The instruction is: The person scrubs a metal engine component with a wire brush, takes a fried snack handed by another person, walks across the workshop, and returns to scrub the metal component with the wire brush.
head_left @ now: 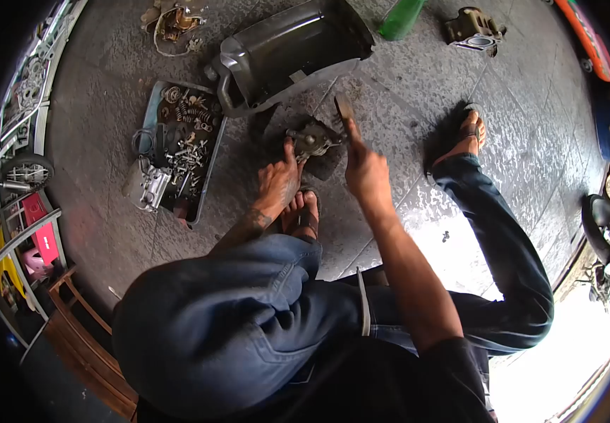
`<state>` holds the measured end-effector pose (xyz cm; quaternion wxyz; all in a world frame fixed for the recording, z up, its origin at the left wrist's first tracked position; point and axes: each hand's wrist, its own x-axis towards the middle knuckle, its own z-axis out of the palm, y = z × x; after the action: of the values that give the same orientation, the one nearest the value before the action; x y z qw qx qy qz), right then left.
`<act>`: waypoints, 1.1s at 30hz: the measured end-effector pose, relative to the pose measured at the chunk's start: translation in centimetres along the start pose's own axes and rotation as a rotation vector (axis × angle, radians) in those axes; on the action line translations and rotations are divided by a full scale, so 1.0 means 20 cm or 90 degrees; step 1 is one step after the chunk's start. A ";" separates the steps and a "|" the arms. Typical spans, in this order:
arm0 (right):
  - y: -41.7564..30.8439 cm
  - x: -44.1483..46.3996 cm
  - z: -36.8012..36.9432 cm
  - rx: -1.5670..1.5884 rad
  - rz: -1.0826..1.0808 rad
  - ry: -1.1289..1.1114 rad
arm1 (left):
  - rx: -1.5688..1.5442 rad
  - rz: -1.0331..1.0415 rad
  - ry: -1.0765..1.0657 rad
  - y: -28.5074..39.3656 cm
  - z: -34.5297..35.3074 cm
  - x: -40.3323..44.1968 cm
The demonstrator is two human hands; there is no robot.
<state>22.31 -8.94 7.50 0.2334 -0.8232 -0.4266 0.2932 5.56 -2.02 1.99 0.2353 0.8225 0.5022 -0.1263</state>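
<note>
My left hand (280, 182) grips the near left side of a dark, greasy metal engine part (312, 142), its thumb or a finger lying on top. The part rests low over the floor, just in front of my left foot. On the right, my right hand (368, 176) is closed around the handle of a flat-bladed scraper-like tool (345, 111). Its blade points up and away, beside the part's right edge and apart from it. My fingers hide the lower handle.
A large dark metal pan (298, 53) lies beyond the part. Left of it, a tray (210, 169) holds springs, bolts and a silver casing (147, 185). Further off are a green bottle (401, 17) and a cylinder block (476, 29). A wooden chair (83, 352) stands lower left.
</note>
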 end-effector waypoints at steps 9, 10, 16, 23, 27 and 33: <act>-0.10 0.08 -0.02 0.084 0.104 -0.069 | 0.067 0.016 0.013 0.00 0.01 0.00; -0.10 0.08 -0.03 0.110 0.122 -0.050 | 0.065 0.010 0.008 0.00 0.01 0.00; -0.03 -0.09 0.06 0.153 0.009 0.062 | 0.035 -0.006 -0.007 0.00 0.02 0.00; -0.02 0.12 -0.27 0.055 -0.045 -0.211 | 0.052 -0.015 0.002 -0.02 0.03 0.01; 0.06 0.16 -0.12 0.141 0.012 -0.198 | 0.044 -0.012 -0.008 -0.01 0.02 0.01; 0.11 0.05 -0.22 0.169 0.052 -0.241 | 0.056 -0.018 -0.020 0.01 0.01 0.01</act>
<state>27.06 -9.79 9.07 0.2434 -0.7324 -0.3868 0.5047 5.78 -2.14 1.75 0.2049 0.8226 0.5043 -0.1644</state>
